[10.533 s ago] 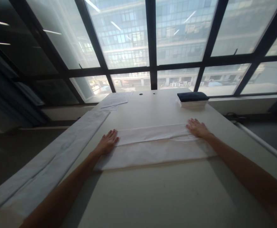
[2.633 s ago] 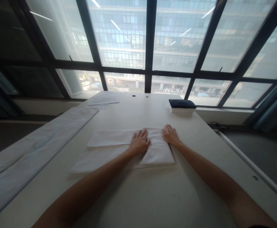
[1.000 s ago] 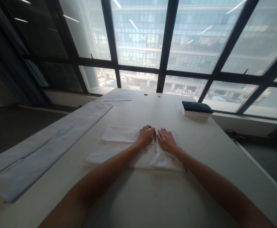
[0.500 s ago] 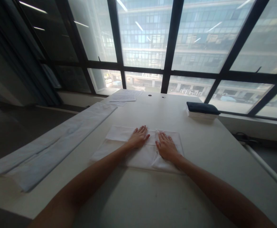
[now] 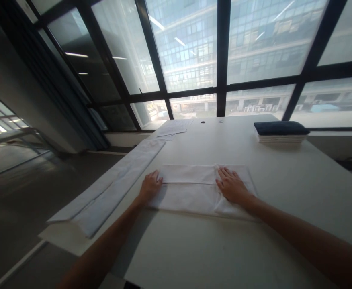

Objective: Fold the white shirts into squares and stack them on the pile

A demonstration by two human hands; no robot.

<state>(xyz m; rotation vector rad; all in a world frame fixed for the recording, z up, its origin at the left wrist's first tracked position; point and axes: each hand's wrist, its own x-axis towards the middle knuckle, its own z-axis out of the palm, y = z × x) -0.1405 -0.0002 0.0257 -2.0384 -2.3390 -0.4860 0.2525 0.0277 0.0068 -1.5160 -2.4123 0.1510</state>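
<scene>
A white folded cloth (image 5: 188,196) lies flat on the white table, a seam running across its middle. My left hand (image 5: 151,186) is at the cloth's left edge, its fingers curled together on the fabric there; the fingertips are partly hidden. On the right part, where a section is folded over with some wrinkles, my right hand (image 5: 232,185) rests palm down with its fingers stretched out.
Along the table's left side lies a long folded white cloth (image 5: 112,186). Papers (image 5: 174,128) are at the far left corner. A dark blue folded cloth (image 5: 280,128) tops a stack of white folded cloths (image 5: 281,139) at the far right. Windows stand beyond the table (image 5: 194,249).
My left hand has slid left from the cloth's middle to its left edge, and its fingers have curled in. My right hand stays flat on the cloth. The view has turned left.
</scene>
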